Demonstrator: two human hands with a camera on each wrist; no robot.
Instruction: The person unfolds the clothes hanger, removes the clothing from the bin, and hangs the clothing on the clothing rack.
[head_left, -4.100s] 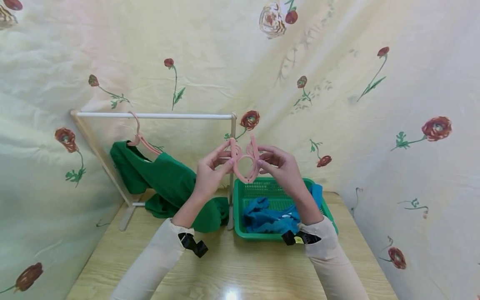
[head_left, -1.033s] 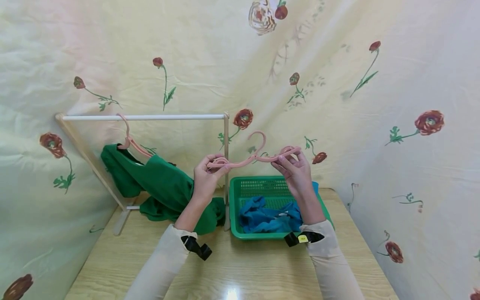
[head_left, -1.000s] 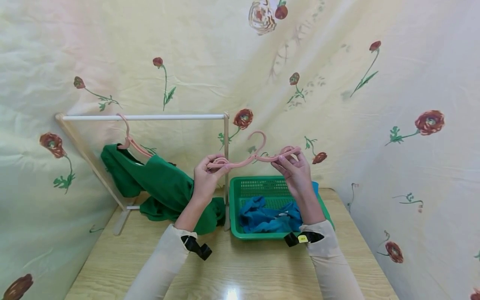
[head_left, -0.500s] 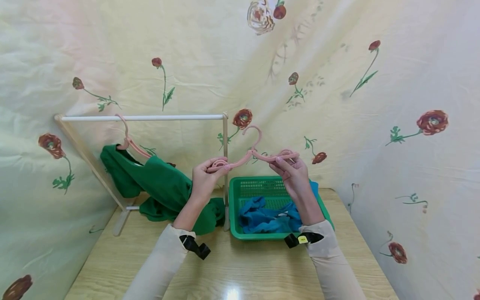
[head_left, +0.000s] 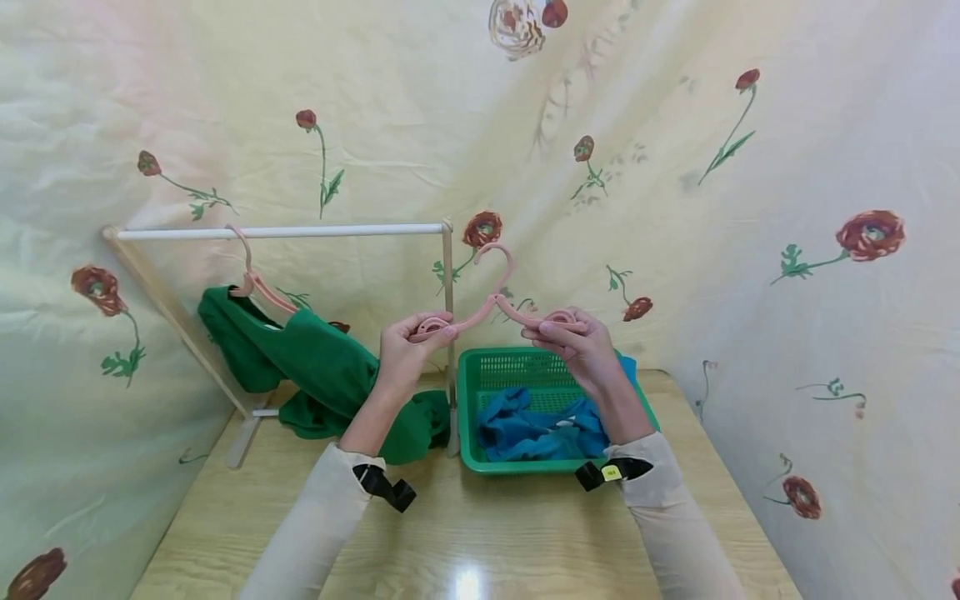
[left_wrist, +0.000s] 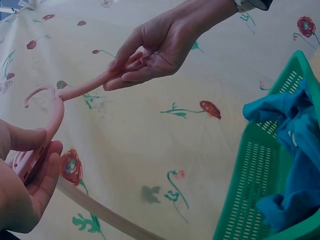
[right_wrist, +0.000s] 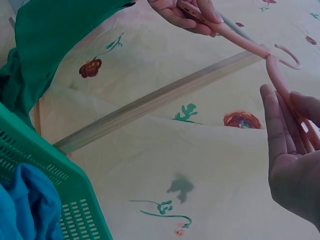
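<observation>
A pink folding clothes hanger (head_left: pixel 496 302) is held up in front of the wall, its hook (head_left: pixel 504 254) pointing upward and its two arms spread apart. My left hand (head_left: pixel 405 354) pinches the end of the left arm between thumb and fingers. At the other end, my right hand (head_left: pixel 581 346) grips the right arm, thumb on top. In the left wrist view the hanger (left_wrist: pixel 60 97) runs between both hands, hook at its middle joint. The right wrist view shows the right thumb pressing the hanger (right_wrist: pixel 280 85) against the fingers.
A small rack (head_left: pixel 337 231) stands at the left, with a green garment (head_left: pixel 315 350) on another pink hanger (head_left: pixel 251 279). Right of the rack's post, a green basket (head_left: pixel 480 467) holds blue clothing (head_left: pixel 525 433). Wooden table (head_left: pixel 450 533) extends in front; a flowered cloth (head_left: pixel 675 267) hangs behind.
About four seconds ago the hanger was folded together between my hands. Its arms have swung apart and the hook has come upright. Since a second ago, my right hand has lowered slightly.
</observation>
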